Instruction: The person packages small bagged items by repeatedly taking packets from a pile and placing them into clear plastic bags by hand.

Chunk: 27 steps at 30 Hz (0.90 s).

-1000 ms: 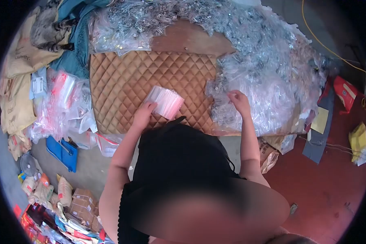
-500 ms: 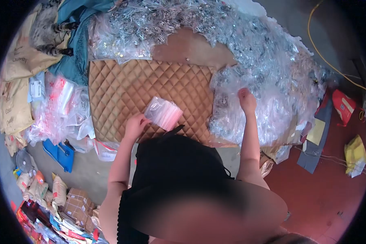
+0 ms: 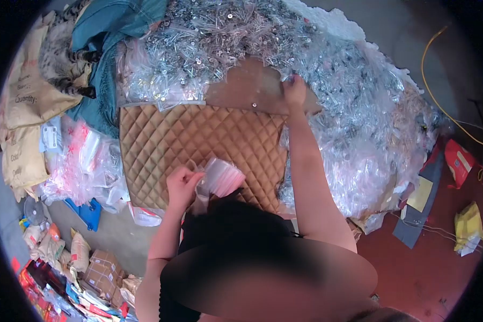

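A stack of clear plastic bags with pink edges (image 3: 225, 178) lies on the brown quilted mat (image 3: 198, 131), near its front edge. Just left of the stack, my left hand (image 3: 182, 183) pinches a thin clear plastic bag (image 3: 201, 194), which hangs down from the fingers. My right hand (image 3: 294, 90) reaches forward past the mat, to the inner edge of the large heap of small metal parts in clear bags (image 3: 349, 91). Its fingers are closed together at the heap; whatever they grip is too small to make out.
A grey cat (image 3: 64, 59) lies on brown sacks (image 3: 32, 102) at the left, beside a teal cloth (image 3: 110, 32). Below are more plastic bags (image 3: 86, 161) and a blue item (image 3: 85, 213). A red bag (image 3: 459, 163) and a yellow bag (image 3: 468, 228) are at the right.
My right hand has moved forward and left, from the near bags to the heap's inner edge. My left hand has drawn a thin bag away from the stack. The view has tilted forward.
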Motion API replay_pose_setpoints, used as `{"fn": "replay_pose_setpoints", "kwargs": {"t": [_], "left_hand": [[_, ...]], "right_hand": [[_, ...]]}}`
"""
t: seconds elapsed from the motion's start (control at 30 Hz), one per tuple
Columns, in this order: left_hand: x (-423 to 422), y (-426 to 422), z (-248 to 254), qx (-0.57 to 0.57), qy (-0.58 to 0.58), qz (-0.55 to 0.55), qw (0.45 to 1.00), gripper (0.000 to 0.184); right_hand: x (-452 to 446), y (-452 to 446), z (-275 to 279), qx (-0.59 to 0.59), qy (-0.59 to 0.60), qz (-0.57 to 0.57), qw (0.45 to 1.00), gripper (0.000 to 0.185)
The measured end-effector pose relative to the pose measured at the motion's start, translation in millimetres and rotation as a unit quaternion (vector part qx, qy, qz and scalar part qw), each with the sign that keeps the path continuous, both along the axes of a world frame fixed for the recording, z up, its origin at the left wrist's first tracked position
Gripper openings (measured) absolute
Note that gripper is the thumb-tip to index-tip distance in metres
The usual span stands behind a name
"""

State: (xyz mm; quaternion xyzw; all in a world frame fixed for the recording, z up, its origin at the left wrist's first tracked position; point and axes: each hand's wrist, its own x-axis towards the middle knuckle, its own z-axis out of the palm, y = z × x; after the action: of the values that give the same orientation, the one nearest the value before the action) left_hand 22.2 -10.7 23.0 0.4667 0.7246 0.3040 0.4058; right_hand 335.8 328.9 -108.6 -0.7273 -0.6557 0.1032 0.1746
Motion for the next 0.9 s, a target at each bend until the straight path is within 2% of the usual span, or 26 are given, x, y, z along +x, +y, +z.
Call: {"fn": "replay_pose_setpoints", "kwargs": {"t": [0.03, 0.07, 0.1, 0.13, 0.17, 0.2, 0.23, 0.3, 0.33, 0.37, 0.4, 0.43, 0.47, 0.5, 0.53, 0.57, 0.63, 0.67, 0.7, 0.77, 0.8, 0.87, 0.9], "left_hand": [[-0.4, 0.2, -3.9, -0.035, -0.042, 0.061, 0.997, 0.004], [-1.0, 2.1, -7.9, -0.037, -0.045, 0.062, 0.996, 0.004], [-0.6, 7.7, -11.0, 0.036, -0.007, 0.046, 0.998, 0.005], [-0.8, 13.8, -14.6, 0.11, 0.032, 0.031, 0.993, 0.008], [-2.7, 16.0, -15.8, 0.107, 0.03, 0.032, 0.993, 0.008], [-4.9, 14.7, -14.8, 0.091, 0.024, -0.022, 0.995, 0.01], [-6.2, 12.1, -13.9, 0.074, 0.018, -0.075, 0.994, 0.013], [-4.0, 13.3, -14.0, 0.074, 0.048, -0.1, 0.991, 0.014], [-2.5, 17.7, -13.9, 0.079, 0.083, -0.122, 0.986, 0.017], [4.2, 21.8, -11.3, 0.078, 0.087, -0.114, 0.986, 0.017], [12.7, 23.4, -6.4, 0.065, 0.041, -0.038, 0.996, 0.019], [14.2, 20.6, -2.3, 0.051, -0.003, 0.044, 0.998, 0.022], [9.3, 15.5, -4.6, 0.044, 0.009, 0.064, 0.997, 0.022], [2.5, 12.0, -12.3, 0.09, 0.024, 0.053, 0.994, 0.023], [-4.6, 8.8, -16.5, 0.137, 0.036, 0.038, 0.989, 0.023], [-10.9, 7.6, -12.3, 0.136, 0.041, 0.05, 0.989, 0.023], [-22.5, 4.7, -1.3, 0.227, 0.32, 0.019, 0.92, 0.022], [-27.0, -0.2, -3.1, 0.251, 0.317, 0.039, 0.914, 0.019], [-32.8, -4.4, -4.7, 0.248, 0.319, 0.046, 0.913, 0.019], [-45.2, -14.2, -7.8, 0.272, 0.293, 0.032, 0.916, 0.019], [-49.2, -18.2, -12.1, 0.272, 0.295, 0.037, 0.915, 0.019], [-55.4, -24.7, -19.8, 0.263, 0.244, 0.019, 0.933, 0.026], [-58.4, -26.5, -19.0, 0.265, 0.244, 0.022, 0.932, 0.026]], "right_hand": [[12.0, 1.5, -18.6, -0.001, -0.003, 0.001, 1.0, 0.033], [26.6, -1.2, -35.5, -0.094, 0.321, -0.052, 0.941, 0.041], [35.5, -0.2, -47.4, -0.174, 0.607, -0.1, 0.769, 0.052], [28.4, -4.3, -27.3, -0.174, 0.605, -0.098, 0.771, 0.052], [26.6, -16.7, -5.5, -0.142, 0.671, -0.084, 0.723, 0.047], [21.5, -26.5, 19.7, -0.11, 0.731, -0.072, 0.669, 0.043], [17.9, -26.5, 32.8, -0.114, 0.73, -0.077, 0.67, 0.043], [10.5, -14.2, 47.0, -0.057, 0.564, -0.025, 0.824, 0.051], [26.4, 8.0, 23.1, -0.068, 0.419, 0.054, 0.904, 0.049], [35.8, 22.2, 20.3, -0.032, 0.294, 0.079, 0.952, 0.044], [37.6, 31.8, 14.9, -0.001, 0.168, 0.108, 0.98, 0.039], [39.4, 41.6, 7.7, 0.038, 0.105, 0.086, 0.99, 0.03], [41.9, 52.6, 2.0, 0.079, 0.043, 0.064, 0.994, 0.024], [46.7, 59.9, 0.9, 0.075, 0.019, 0.054, 0.996, 0.019], [27.0, 43.7, 45.7, 0.046, 0.157, 0.045, 0.985, 0.015], [21.1, 32.2, 62.1, 0.07, 0.258, 0.084, 0.96, 0.013], [12.9, 9.7, 83.2, 0.102, 0.42, 0.115, 0.895, 0.011], [11.0, -5.4, 91.2, 0.11, 0.481, 0.106, 0.863, 0.012], [8.7, -17.8, 97.5, 0.106, 0.482, 0.113, 0.862, 0.012], [3.1, -38.3, 107.9, 0.115, 0.574, 0.014, 0.81, 0.016], [-4.7, -48.7, 113.1, 0.113, 0.575, 0.019, 0.81, 0.016], [-32.3, -71.6, 121.0, -0.092, 0.687, -0.037, 0.72, 0.02], [-44.2, -82.0, 109.4, -0.165, 0.692, -0.019, 0.703, 0.023]]}}
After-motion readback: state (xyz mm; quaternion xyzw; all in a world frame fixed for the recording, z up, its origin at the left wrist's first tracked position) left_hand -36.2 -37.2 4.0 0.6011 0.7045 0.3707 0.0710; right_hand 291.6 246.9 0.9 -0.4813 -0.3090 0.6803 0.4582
